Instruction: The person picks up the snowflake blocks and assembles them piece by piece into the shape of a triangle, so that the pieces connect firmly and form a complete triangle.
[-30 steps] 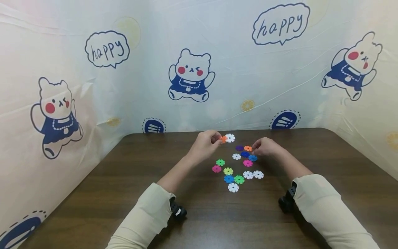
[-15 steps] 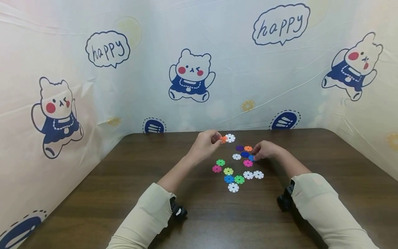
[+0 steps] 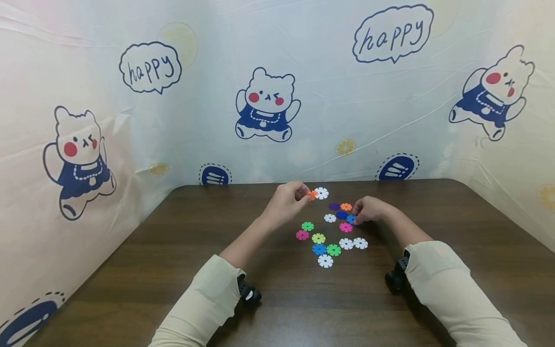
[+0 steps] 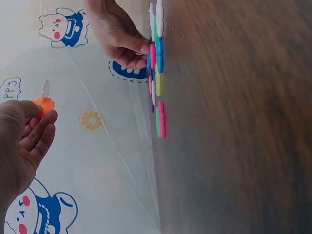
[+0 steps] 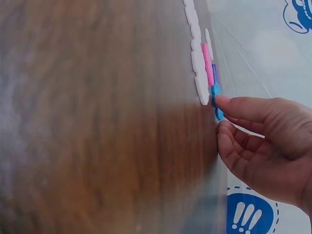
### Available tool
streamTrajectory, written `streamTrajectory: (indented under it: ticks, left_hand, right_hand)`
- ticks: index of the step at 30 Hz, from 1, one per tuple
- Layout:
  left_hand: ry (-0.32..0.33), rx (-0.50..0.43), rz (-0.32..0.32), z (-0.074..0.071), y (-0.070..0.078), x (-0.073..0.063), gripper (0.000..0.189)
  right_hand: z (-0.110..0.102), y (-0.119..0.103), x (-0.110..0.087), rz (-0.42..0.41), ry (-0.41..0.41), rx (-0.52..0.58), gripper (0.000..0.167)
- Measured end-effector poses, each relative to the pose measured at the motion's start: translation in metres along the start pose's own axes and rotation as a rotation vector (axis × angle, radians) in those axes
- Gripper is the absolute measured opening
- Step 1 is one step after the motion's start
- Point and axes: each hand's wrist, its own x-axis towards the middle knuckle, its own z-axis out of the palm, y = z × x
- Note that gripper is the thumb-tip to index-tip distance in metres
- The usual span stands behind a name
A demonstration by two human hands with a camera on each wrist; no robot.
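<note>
In the head view my left hand [image 3: 287, 201] pinches an orange notched plastic disc [image 3: 312, 195]. A white notched disc [image 3: 322, 193] is joined to it at an angle, and the left wrist view shows the pair held up off the table. My right hand [image 3: 372, 209] pinches the edge of a blue notched disc [image 3: 351, 219] at the right of the group. In the right wrist view the thumb lies on this blue disc [image 5: 217, 100], with the fingertips close beside it. Near it lie a dark blue disc [image 3: 341, 215], an orange disc [image 3: 346, 206] and a pink disc [image 3: 345, 227].
More notched discs are spread on the brown wooden table [image 3: 277, 308], among them a purple one [image 3: 334, 206], a yellow one [image 3: 318, 238] and several white, green, blue and pink ones. A printed curtain [image 3: 277, 43] hangs behind the table's far edge.
My right hand has come down a little toward me from beside the orange disc to the blue disc and now grips it. My left hand has stayed almost still.
</note>
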Motion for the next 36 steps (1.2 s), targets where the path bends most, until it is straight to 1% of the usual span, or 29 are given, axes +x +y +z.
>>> streamTrajectory:
  ticks: [3,6,9,11,13,16,18,22,27,36]
  left_hand:
    - [-0.002,-0.004,0.001,0.000,0.000,0.000,0.007]
    - [-0.006,-0.009,-0.001,0.000,0.000,0.000,0.007]
    - [-0.011,-0.012,-0.003,0.000,0.000,0.000,0.007]
    - [-0.014,-0.014,-0.004,0.000,0.000,-0.001,0.007]
    - [-0.019,-0.015,-0.007,0.000,-0.001,-0.001,0.007]
    - [-0.033,-0.017,-0.025,0.000,-0.001,-0.001,0.008]
    - [-0.045,-0.018,-0.041,0.000,-0.001,-0.001,0.008]
    - [-0.067,-0.019,-0.067,0.001,-0.001,0.000,0.008]
    - [-0.078,-0.020,-0.075,0.001,0.000,-0.001,0.009]
    - [-0.097,-0.040,-0.079,0.002,0.000,-0.001,0.008]
  right_hand:
    - [-0.001,0.000,0.000,0.003,0.006,0.017,0.021]
    - [-0.001,0.001,-0.001,-0.001,0.013,0.061,0.018]
    - [-0.001,0.003,-0.002,-0.009,0.019,0.137,0.016]
    - [-0.001,0.005,-0.003,-0.030,0.037,0.184,0.016]
    - [-0.001,0.007,-0.006,-0.053,0.071,0.228,0.017]
    - [-0.002,0.006,-0.011,-0.115,0.136,0.282,0.015]
    - [-0.003,0.004,-0.016,-0.154,0.179,0.310,0.013]
    - [-0.004,-0.002,-0.024,-0.232,0.236,0.365,0.012]
    - [-0.002,-0.014,-0.034,-0.318,0.283,0.397,0.015]
    - [0.005,-0.032,-0.049,-0.389,0.354,0.427,0.017]
